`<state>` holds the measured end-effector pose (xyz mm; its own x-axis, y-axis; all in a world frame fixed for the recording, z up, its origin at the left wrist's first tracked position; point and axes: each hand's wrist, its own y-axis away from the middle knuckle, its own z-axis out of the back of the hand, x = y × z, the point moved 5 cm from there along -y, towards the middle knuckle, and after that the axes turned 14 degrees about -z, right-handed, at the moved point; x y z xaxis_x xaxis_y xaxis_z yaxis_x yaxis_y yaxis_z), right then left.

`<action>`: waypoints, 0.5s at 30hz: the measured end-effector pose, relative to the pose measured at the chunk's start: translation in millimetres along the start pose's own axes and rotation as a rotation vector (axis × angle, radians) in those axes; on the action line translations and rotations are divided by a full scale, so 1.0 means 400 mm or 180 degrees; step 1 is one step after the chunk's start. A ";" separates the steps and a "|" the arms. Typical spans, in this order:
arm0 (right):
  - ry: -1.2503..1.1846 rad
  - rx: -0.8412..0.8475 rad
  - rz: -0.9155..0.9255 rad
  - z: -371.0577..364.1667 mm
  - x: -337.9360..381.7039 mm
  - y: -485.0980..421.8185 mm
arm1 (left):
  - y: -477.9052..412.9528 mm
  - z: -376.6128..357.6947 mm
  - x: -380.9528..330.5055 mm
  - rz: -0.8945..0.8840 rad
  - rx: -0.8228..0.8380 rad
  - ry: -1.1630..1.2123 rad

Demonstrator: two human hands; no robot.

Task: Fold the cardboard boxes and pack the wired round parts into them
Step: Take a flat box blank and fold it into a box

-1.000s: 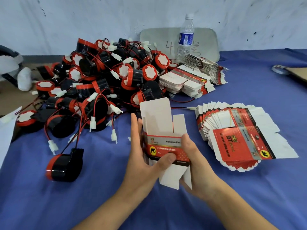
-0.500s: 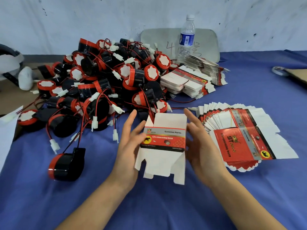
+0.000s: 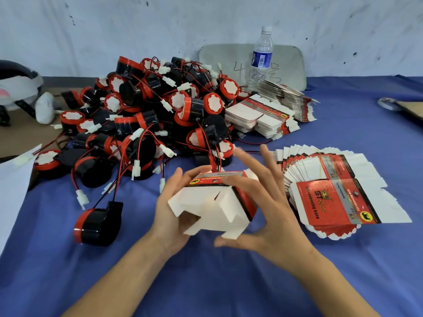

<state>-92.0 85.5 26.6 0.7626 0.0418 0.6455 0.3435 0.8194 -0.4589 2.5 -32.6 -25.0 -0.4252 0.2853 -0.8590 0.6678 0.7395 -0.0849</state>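
A red and white cardboard box [image 3: 212,207], popped into shape, is tipped with its white bottom flaps facing me. My left hand [image 3: 172,211] holds it from the left, thumb on the printed top edge. My right hand [image 3: 265,209] is at its right side with fingers spread and straight, the thumb below the box. A big heap of black and red wired round parts [image 3: 155,117] lies behind. One wired round part [image 3: 97,225] sits alone at the near left. A fan of flat boxes [image 3: 334,191] lies to the right.
More stacks of flat boxes [image 3: 270,110] lie behind the heap, next to a water bottle [image 3: 261,56]. A white sheet [image 3: 11,193] hangs over the left edge of the blue table cloth [image 3: 229,282]. A tape roll [image 3: 386,102] sits far right.
The box went from upright in both hands to tipped with its bottom flaps toward me. My right hand has let go of its side and spread its fingers.
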 end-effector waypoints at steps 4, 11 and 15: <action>-0.1216 -0.0274 -0.0618 0.017 -0.029 0.000 | 0.012 -0.026 0.011 -0.0005 0.0426 -0.0348; -0.1904 -0.1030 -0.0947 0.051 -0.060 -0.002 | 0.042 -0.064 0.019 -0.0688 0.0981 -0.1354; -0.2102 -0.1083 -0.1054 0.051 -0.063 0.003 | 0.064 -0.070 -0.014 -0.1517 0.0863 -0.2048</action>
<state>-121.9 97.3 22.4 0.1481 0.2436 0.9585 0.7234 0.6342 -0.2729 4.8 1.9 -8.1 -0.3227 -0.4836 -0.8137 0.6637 0.4973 -0.5588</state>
